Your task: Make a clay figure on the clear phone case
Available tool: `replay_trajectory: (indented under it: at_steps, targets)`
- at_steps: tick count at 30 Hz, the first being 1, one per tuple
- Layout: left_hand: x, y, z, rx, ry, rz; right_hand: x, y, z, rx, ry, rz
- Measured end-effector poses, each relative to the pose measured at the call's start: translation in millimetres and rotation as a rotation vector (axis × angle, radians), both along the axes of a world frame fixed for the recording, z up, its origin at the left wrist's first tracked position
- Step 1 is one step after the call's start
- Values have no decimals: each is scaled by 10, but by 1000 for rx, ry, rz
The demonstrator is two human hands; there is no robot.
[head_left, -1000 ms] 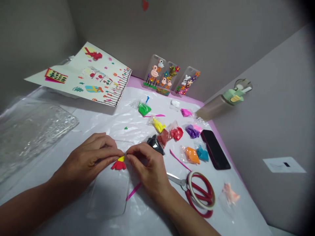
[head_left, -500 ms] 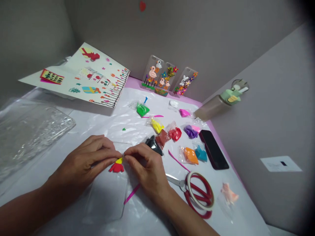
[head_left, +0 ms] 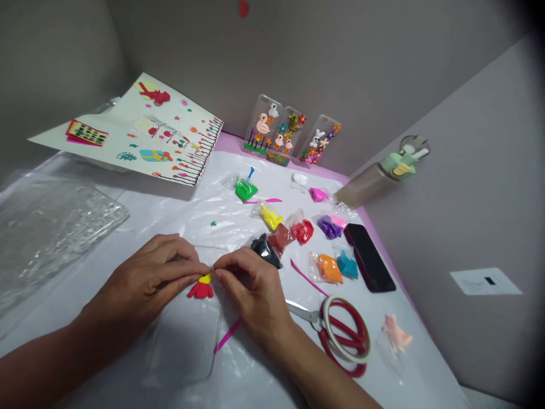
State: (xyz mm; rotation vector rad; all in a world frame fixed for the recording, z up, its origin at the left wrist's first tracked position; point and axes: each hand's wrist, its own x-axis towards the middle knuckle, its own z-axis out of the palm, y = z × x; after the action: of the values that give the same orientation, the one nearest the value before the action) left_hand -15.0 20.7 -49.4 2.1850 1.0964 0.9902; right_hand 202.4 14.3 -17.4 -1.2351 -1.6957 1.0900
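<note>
A clear phone case [head_left: 185,335] lies on the white sheet, with a small red and yellow clay figure [head_left: 202,288] on its upper part. My left hand [head_left: 147,278] rests over the case's upper left, its thumb and fingers closed at the yellow top of the figure. From the right, my right hand [head_left: 253,292] meets it, thumb and index fingertip pinched together beside the yellow clay. Whatever sits between the right fingertips is too small to make out. A magenta tool [head_left: 227,336] lies by the case's right edge, partly under my right hand.
Bagged clay, including green [head_left: 246,190] and orange [head_left: 330,268], lies beyond my hands. Scissors [head_left: 313,316] under a tape roll [head_left: 327,324], a black phone [head_left: 369,258] and a bottle [head_left: 370,184] are right. Decorated cases [head_left: 264,125] stand behind; a drawing [head_left: 128,128] is back left.
The whole view has shifted very slightly. Both hands keep the same pose at the clay figure.
</note>
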Motion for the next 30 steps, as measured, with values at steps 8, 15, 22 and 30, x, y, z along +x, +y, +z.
replay_trajectory:
  at_steps: [8, 15, 22, 30]
  targets:
    - [-1, 10, -21, 37, 21, -10, 9, 7, 2, 2, -2, -1]
    - [-5, 1, -9, 141, 65, -18, 5, 9, -1, -9, 6, -16]
    - [-3, 11, -5, 130, 41, 30, 21, 22, 16, 6, -19, -15]
    - [7, 14, 44, 62, 27, 78, 10, 9, 45, -4, -88, 49]
